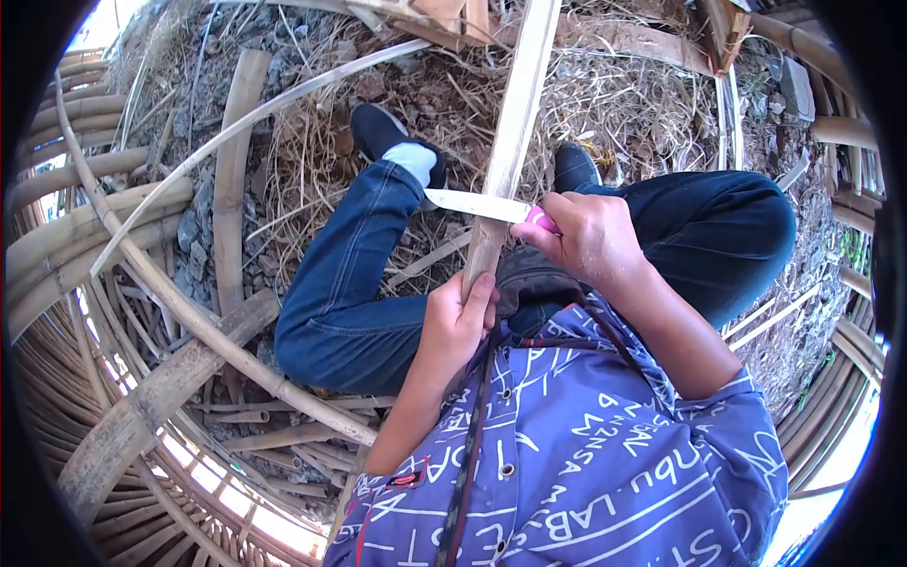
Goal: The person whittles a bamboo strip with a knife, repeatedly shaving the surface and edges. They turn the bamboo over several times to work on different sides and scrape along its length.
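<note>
A long split bamboo strip (pixel 517 123) runs from the top of the view down to my lap, its pale face turned up. My left hand (pixel 459 317) is closed around its near end, thumb on top. In my right hand (pixel 593 236) is the pink handle of a knife (pixel 477 203), fingers wrapped round it. The blade lies across the strip, pointing left, a little beyond my left hand. Whether its edge cuts into the bamboo I cannot tell.
Shavings and dry straw (pixel 642 113) cover the ground around my shoes. A bamboo pole (pixel 236 180) and a thick log (pixel 170 392) lie at left, with a long thin strip (pixel 283 94) arching over. Bundled bamboo poles (pixel 85 227) line the left side; a wooden block (pixel 723 33) stands top right.
</note>
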The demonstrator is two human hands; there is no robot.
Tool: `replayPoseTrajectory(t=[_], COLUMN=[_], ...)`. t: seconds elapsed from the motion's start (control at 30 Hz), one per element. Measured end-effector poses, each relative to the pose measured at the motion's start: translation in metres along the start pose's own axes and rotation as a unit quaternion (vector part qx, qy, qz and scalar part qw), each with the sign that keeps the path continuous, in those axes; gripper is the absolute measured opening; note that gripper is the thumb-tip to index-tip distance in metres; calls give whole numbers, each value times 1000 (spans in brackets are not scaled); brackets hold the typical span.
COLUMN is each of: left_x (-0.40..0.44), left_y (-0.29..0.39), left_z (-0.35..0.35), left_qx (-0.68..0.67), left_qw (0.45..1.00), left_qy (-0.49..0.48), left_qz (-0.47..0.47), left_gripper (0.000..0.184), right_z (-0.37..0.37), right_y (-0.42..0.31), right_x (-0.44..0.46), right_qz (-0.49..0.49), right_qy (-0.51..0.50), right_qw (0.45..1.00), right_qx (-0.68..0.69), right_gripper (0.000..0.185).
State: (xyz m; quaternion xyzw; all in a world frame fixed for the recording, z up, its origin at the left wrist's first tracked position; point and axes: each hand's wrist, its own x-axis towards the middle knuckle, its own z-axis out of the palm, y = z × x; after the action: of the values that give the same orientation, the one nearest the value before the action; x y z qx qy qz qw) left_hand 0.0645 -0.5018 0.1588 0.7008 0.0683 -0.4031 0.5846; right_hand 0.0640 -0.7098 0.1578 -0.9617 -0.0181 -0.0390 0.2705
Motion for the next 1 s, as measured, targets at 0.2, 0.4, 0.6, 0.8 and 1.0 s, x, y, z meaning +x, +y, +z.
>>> replayPoseTrajectory(t=[0.2, 0.4, 0.6, 0.8, 1.0], left_x=[19, 24, 23, 12, 14], left_y=[2, -4, -4, -13, -1], left_z=[23, 25, 34, 30, 24], left_qx=[-11, -19, -12, 20, -64], left_qw=[998, 999, 999, 998, 998], left_qy=[-8, -33, 7, 4, -27], left_qz=[54, 4, 53, 52, -6], left_gripper=[30, 33, 33, 31, 33], right_z=[-1, 0, -5, -37, -34], right_y=[14, 26, 32, 105, 60], right_x=[14, 20, 21, 44, 35], right_qz=[34, 26, 15, 103, 86], right_qy=[23, -3, -18, 26, 26], right_qw=[999, 1000, 998, 983, 995], right_qx=[6, -7, -51, -149, -44], right_gripper=[46, 48, 47, 56, 49])
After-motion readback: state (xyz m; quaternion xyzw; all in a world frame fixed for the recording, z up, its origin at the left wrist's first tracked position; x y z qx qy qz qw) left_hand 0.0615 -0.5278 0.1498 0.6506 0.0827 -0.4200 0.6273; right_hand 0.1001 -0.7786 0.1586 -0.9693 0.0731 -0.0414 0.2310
